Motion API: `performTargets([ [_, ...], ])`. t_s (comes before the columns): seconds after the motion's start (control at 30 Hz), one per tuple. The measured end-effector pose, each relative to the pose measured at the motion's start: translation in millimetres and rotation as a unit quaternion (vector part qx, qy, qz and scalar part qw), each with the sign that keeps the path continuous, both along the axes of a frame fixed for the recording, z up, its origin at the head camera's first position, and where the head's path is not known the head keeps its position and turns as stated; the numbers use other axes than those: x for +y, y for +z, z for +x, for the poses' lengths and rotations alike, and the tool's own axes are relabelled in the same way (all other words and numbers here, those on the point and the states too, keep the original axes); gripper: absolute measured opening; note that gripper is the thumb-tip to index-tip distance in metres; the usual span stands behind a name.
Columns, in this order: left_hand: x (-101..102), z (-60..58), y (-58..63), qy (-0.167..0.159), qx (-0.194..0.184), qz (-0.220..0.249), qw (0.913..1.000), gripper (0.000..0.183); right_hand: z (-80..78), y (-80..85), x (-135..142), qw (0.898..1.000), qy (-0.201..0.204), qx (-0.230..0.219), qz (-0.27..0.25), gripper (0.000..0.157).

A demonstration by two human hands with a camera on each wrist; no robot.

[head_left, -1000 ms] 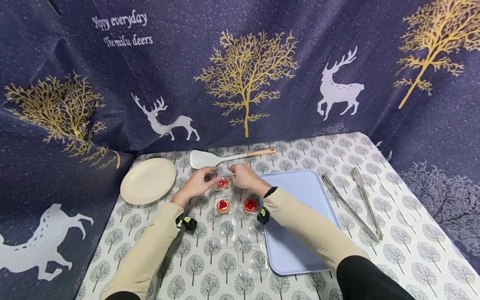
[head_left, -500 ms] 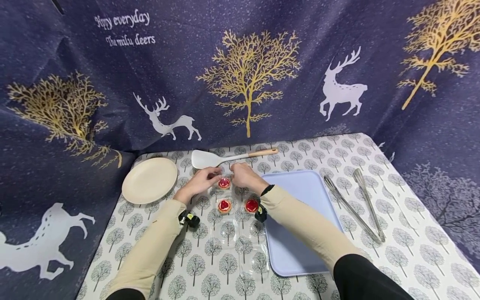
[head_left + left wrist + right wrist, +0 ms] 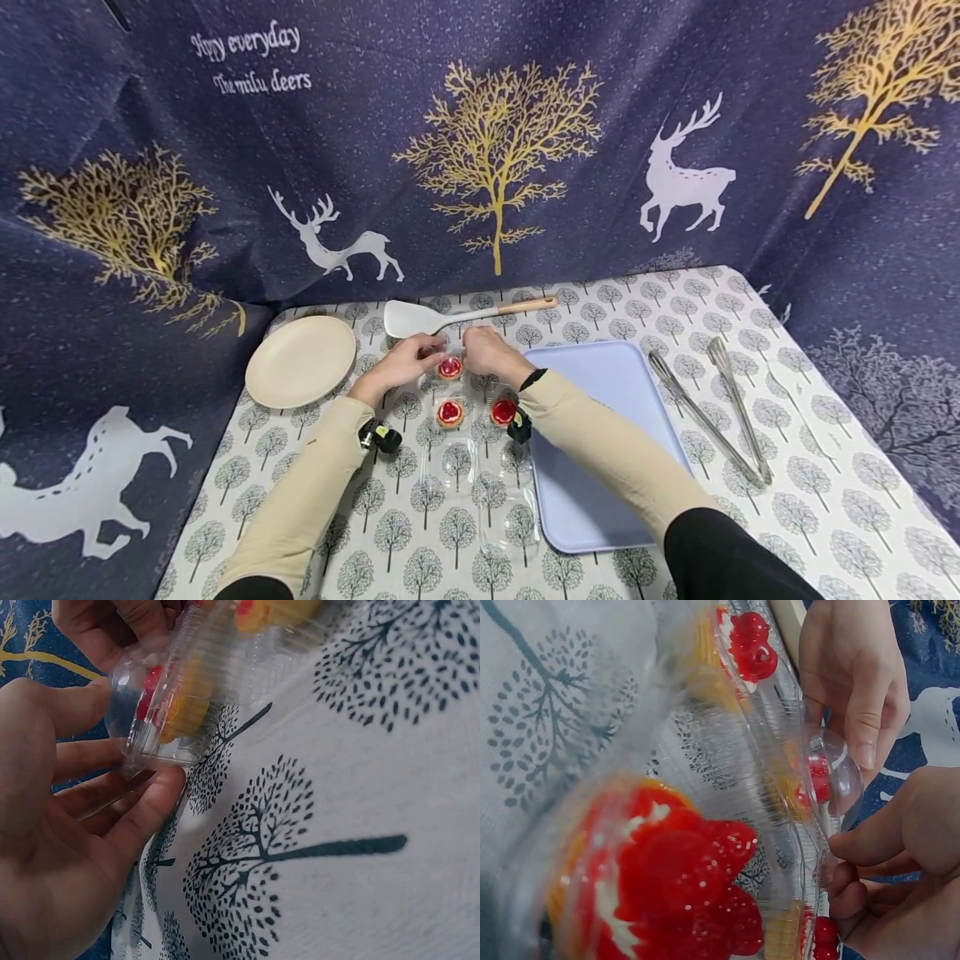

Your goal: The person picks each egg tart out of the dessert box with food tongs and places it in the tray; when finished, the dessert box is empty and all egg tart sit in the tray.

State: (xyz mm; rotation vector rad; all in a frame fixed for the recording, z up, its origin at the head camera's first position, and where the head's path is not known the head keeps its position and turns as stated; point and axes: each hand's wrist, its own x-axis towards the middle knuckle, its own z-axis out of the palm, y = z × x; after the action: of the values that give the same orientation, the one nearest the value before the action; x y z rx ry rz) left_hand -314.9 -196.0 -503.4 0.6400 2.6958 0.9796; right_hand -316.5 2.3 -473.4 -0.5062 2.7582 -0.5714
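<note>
A clear plastic tart container (image 3: 474,471) lies at the middle of the table, with red-topped tarts (image 3: 450,413) in its far part. In the left wrist view my left hand (image 3: 82,802) holds a corner, its thumb against a clear dome (image 3: 120,697) over a tart and fingertips under the rim. Across from it my right hand (image 3: 907,862) pinches the far rim between thumb and curled fingers. Another tart (image 3: 675,885) fills the near part of the right wrist view. In the head view both hands flank the farthest tart (image 3: 450,367).
A beige plate (image 3: 300,362) stands at the back left. Behind the hands lies a white spatula (image 3: 420,319) with a wooden handle. A light blue tray (image 3: 592,467) sits under my right forearm, with metal tongs (image 3: 738,417) to its right.
The head view has shifted slightly. My right hand's fingers look a little more drawn in at the container's far edge; my left hand has hardly moved.
</note>
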Motion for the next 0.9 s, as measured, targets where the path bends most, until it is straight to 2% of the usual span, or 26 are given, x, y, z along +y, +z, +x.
performTargets([
  [0.17,0.4,1.8,-1.1,0.004,-0.003,0.005,1.0,0.049,-2.7,-1.1,-0.3,1.0,0.001,0.001,0.005,0.007],
  [0.43,1.9,4.2,0.4,0.004,0.005,0.022,0.9997,0.048,-0.4,3.4,0.6,1.0,-0.004,-0.003,-0.01,0.024],
  [0.57,2.2,5.1,1.3,0.0,0.006,0.029,0.9996,0.048,-0.8,5.9,0.7,1.0,0.009,0.008,-0.004,0.025],
  [0.7,2.4,6.7,2.4,-0.002,0.001,0.032,0.9995,0.048,-1.7,8.4,-0.9,1.0,0.014,0.005,0.007,0.025],
  [0.9,3.0,11.1,5.7,-0.012,0.003,0.03,0.9995,0.05,-5.9,11.1,-5.4,0.998,0.023,-0.009,0.061,0.027],
])
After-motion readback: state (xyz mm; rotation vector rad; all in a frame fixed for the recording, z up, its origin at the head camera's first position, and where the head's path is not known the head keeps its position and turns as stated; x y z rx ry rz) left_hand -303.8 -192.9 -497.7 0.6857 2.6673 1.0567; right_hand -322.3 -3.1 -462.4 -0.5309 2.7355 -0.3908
